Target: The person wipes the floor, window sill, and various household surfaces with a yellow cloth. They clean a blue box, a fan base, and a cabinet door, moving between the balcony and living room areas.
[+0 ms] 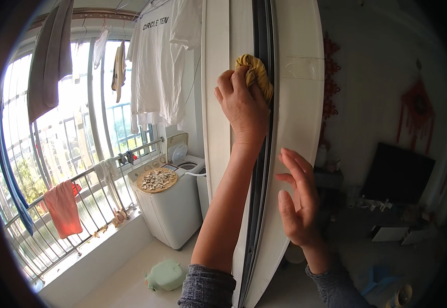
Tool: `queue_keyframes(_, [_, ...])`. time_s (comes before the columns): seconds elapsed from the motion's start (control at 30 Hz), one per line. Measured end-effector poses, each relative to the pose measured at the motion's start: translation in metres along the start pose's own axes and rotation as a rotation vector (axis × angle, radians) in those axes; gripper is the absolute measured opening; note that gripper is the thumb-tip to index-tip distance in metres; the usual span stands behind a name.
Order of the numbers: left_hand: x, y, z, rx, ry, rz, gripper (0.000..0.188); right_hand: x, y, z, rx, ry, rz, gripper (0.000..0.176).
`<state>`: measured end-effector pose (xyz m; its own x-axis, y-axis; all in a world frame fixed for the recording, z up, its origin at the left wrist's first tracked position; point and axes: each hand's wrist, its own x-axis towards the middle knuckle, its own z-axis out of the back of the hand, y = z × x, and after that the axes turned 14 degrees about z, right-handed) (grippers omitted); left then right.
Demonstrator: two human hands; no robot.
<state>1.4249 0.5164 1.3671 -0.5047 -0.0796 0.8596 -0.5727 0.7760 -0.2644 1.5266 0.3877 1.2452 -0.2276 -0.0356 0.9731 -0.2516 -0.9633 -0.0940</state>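
Note:
My left hand [244,104] is raised high and grips a bunched yellow cloth [257,73]. The cloth presses against the white door frame [217,115], at the edge of the dark vertical track [262,34] that runs down it. Lower and to the right, my right hand [298,196] is held up with its fingers apart and nothing in them. It is in front of the white panel [296,104] to the right of the track; whether it touches the panel I cannot tell. Clear tape crosses that panel higher up.
On the left, a white washing machine [169,215] bears a round board [142,184] of sliced pieces. Laundry such as a white shirt [158,69] hangs above. A metal railing [88,173] lines the windows. A green object [165,275] lies on the floor. A television [398,173] stands in the dark room.

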Motion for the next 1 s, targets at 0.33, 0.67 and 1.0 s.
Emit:
queue_keyframes(0.33, [-0.158,-0.006,0.115,-0.238,0.297,0.457,0.028,-0.119,0.000,0.016,0.048,-0.125,-0.411,0.042])
queue_keyframes(0.67, [-0.175,-0.032,0.026,-0.009,0.323,0.056,0.055,-0.188,0.036,0.035,0.017,-0.215,-0.631,0.039])
queue_keyframes(1.0, [-0.375,0.015,0.187,0.074,0.666,0.446,0.040,-0.306,0.099,0.004,0.239,-0.356,-1.318,0.026])
